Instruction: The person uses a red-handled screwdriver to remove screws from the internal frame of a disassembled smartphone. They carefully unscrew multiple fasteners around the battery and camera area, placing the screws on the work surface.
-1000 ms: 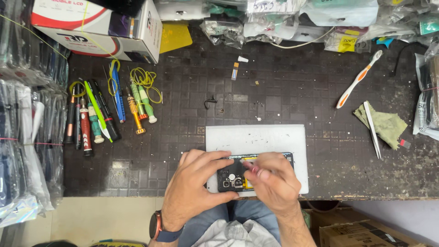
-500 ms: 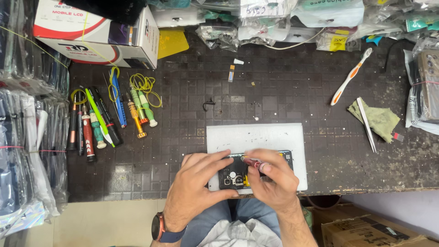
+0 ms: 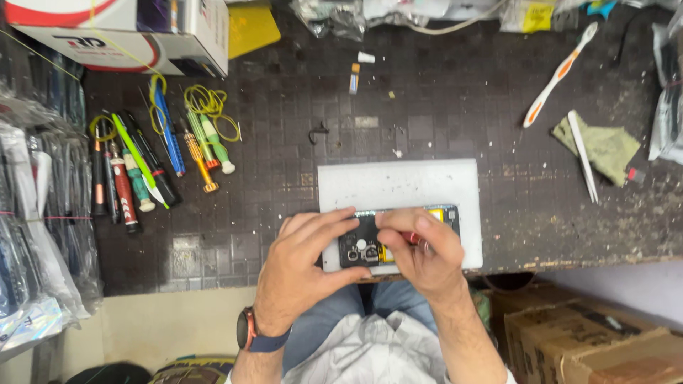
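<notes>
A: Head view. Where does the phone lie?

B: It lies on the white pad, at the pad's near edge, back cover off and internals exposed. Its long axis runs left to right, parallel to the bench edge. The camera end points to the person's left.

A: State of the left hand?

B: It clamps the camera end of the phone, fingers over the far edge, thumb at the near edge. The grip is narrow and holds the phone against the pad.

A: And the right hand?

B: It sits over the middle of the phone, fingers pinched on a small red-tipped tool. What the tip touches is hidden under the fingers.

A: Which hand is nearer the work point?

B: The right. The work point lies directly under its fingertips, just right of the camera block. The left hand is just beside it, steadying only.

A: Other items on the bench?

B: A row of screwdrivers lies well apart to the left. A toothbrush, a cloth and white tweezers lie well apart to the far right. A box stands at the far left corner.
</notes>
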